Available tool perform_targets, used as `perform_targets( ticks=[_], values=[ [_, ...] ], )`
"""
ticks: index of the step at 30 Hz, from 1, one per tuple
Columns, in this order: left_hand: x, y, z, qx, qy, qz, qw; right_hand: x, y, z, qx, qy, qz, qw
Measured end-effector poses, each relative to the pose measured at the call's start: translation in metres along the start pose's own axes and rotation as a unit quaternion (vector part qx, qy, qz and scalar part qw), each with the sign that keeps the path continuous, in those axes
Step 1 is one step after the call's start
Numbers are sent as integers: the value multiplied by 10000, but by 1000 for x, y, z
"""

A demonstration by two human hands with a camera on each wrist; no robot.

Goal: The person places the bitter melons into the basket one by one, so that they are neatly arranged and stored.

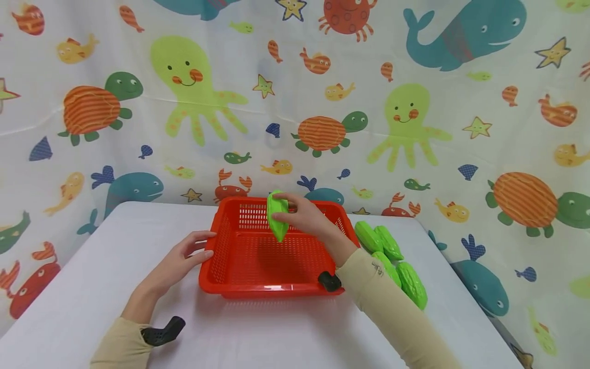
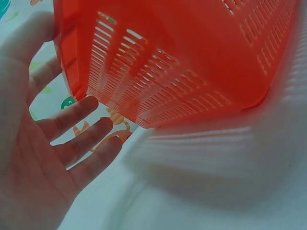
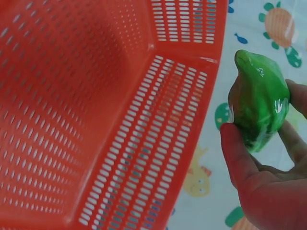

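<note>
The right hand (image 1: 304, 219) pinches a glossy green piece (image 1: 275, 209) between thumb and fingers, narrow end down; the head view puts it toward the far side of the red basket (image 1: 272, 288), off its floor, though the exact height is hard to tell. A light, even pinch seems best — the slick surface could slide under too much squeeze. The left hand (image 1: 186, 257), fingers loosely extended, touches the basket's left rim; gentle contact there should steady it without tipping. Four other green pieces (image 1: 412, 286) lie right of the basket, partly behind the right sleeve (image 1: 392, 312) — the forearm should stay high there.
</note>
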State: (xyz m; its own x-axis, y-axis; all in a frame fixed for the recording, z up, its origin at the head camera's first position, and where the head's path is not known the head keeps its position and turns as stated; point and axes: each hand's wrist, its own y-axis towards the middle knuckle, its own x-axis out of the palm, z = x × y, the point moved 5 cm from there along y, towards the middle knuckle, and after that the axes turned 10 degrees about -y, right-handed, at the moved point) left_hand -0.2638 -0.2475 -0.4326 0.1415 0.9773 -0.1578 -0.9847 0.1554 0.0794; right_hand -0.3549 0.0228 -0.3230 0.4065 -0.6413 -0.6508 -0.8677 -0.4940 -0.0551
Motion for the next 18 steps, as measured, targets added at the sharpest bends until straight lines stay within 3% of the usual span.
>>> perform_targets(
  ticks=[10,18],
  values=[
    [1,2,-1,56,8,-1,10000,19,22,-1,276,-172,-78,9994],
    [-1,1,-2,84,31,13,10000,31,37,-7,139,-142,-138,9997]
  ],
)
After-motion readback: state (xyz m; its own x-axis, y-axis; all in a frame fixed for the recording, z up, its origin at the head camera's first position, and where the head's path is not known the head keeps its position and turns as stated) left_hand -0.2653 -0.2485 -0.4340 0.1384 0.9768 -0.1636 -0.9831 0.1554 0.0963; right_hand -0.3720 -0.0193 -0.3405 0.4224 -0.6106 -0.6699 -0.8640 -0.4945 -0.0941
